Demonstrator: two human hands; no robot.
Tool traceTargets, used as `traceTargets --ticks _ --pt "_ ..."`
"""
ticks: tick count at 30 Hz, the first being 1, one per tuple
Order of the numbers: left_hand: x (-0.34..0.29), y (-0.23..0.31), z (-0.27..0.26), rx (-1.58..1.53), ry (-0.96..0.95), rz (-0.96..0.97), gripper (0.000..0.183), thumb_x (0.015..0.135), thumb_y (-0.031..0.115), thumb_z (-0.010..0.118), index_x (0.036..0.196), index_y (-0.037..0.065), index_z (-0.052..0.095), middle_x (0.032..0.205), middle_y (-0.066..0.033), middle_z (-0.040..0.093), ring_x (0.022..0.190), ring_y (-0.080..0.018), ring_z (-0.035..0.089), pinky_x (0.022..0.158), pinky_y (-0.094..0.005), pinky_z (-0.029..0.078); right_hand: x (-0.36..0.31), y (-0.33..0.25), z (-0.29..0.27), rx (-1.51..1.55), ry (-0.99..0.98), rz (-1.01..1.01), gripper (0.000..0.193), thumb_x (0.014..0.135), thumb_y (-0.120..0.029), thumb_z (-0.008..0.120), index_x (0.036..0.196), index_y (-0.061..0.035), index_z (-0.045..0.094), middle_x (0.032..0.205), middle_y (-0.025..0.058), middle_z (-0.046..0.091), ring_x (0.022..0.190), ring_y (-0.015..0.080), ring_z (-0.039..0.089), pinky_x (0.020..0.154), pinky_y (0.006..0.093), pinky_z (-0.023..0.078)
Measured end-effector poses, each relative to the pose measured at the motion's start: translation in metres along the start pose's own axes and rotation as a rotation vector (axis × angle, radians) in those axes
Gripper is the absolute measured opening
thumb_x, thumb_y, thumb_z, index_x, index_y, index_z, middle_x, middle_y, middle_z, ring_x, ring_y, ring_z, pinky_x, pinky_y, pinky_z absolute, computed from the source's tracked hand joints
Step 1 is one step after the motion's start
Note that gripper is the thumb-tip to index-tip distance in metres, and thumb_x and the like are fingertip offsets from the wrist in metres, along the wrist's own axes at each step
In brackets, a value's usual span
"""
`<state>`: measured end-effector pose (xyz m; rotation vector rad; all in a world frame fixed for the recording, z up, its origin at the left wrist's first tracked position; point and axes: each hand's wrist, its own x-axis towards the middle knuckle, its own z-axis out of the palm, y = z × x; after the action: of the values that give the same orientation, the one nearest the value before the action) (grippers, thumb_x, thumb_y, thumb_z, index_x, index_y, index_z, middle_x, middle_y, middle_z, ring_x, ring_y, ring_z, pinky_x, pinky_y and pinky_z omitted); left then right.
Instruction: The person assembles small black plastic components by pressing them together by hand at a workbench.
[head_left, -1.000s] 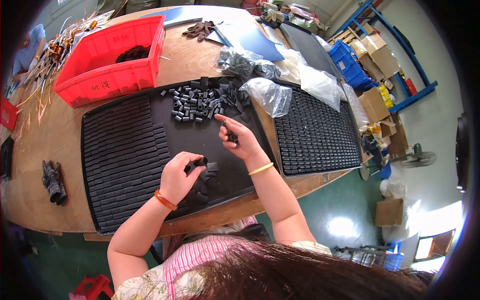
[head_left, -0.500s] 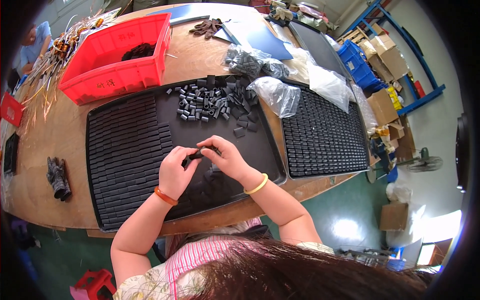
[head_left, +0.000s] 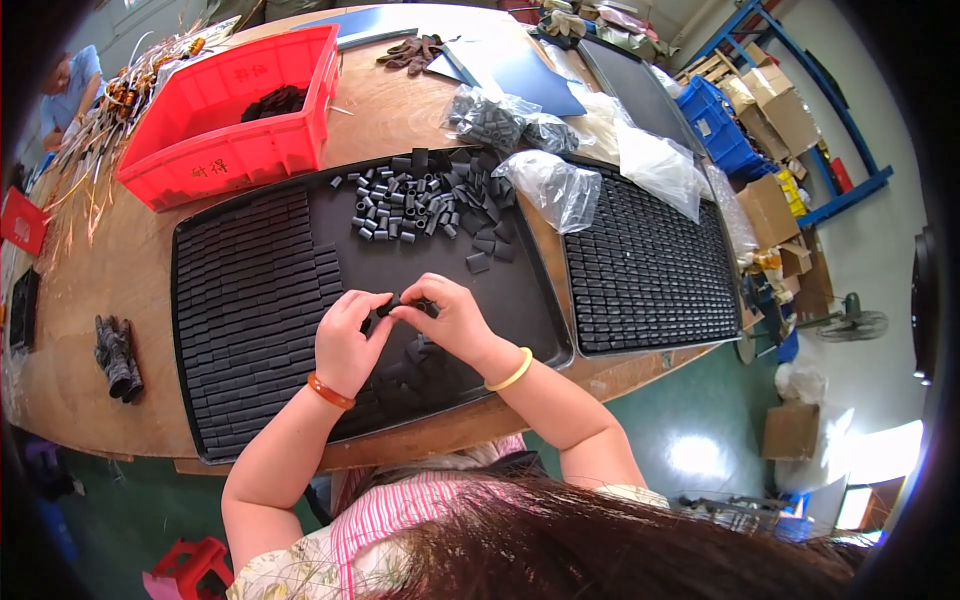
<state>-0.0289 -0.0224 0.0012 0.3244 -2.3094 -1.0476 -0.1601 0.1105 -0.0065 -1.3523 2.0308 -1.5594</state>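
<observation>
Both hands meet over the middle of a black tray (head_left: 545, 330). My left hand (head_left: 348, 335) pinches a small black piece (head_left: 390, 304), seemingly a short tube, and my right hand (head_left: 445, 312) grips its other side between thumb and fingers. The right fingers partly cover another dark piece. Rows of black pieces (head_left: 250, 320) lie packed along the tray's left part. Beyond my hands sits a heap of loose short black tubes (head_left: 405, 208), with flatter black sleeves (head_left: 480, 195) beside it. A few dark pieces lie under my right wrist, partly hidden.
A second tray (head_left: 650, 270) full of black tubes stands at right, with clear plastic bags (head_left: 555, 190) at its far edge. A red bin (head_left: 230, 130) stands at far left. Dark gloves (head_left: 118, 358) lie left of the tray. Another person (head_left: 72, 95) sits at far left.
My hands stay in nearly the same place. The fingers have shifted slightly around the black piece, and the right hand has moved a little. The trays have not moved.
</observation>
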Motion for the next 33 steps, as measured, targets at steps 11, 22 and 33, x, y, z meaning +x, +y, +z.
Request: traceTargets --ticks 11,22,33 --pt "0.007 -0.002 -0.011 0.169 0.063 0.077 0.02 0.078 0.007 0.076 0.098 0.005 0.07 0.095 -0.0107 0.07 0.088 -0.0301 0.067 0.077 -0.0373 0.054 0.004 0.011 0.0 0.113 0.126 -0.032 0.013 0.089 -0.013 0.073 0.091 -0.0015 0.067 0.08 0.0035 0.062 0.072 0.0138 0.059 0.057 0.0279 0.045" --pt "0.088 -0.095 -0.043 0.648 -0.009 0.133 0.012 0.084 0.014 0.071 0.095 0.009 0.074 0.094 -0.0064 0.072 0.09 -0.0285 0.067 0.079 -0.0369 0.054 0.012 0.026 -0.019 0.864 0.185 0.521 0.019 0.1 -0.021 0.061 0.107 -0.0032 0.06 0.085 0.002 0.06 0.058 0.0039 0.047 0.046 0.0203 0.035" --pt "0.076 -0.108 -0.04 0.817 -0.063 0.336 0.025 0.085 0.007 0.059 0.104 0.013 0.073 0.107 -0.0016 0.074 0.092 -0.0236 0.066 0.082 -0.0332 0.055 0.012 0.028 -0.024 0.837 0.188 0.503 0.025 0.102 -0.031 0.059 0.1 -0.0063 0.064 0.074 -0.0028 0.055 0.054 0.0032 0.046 0.046 0.019 0.032"
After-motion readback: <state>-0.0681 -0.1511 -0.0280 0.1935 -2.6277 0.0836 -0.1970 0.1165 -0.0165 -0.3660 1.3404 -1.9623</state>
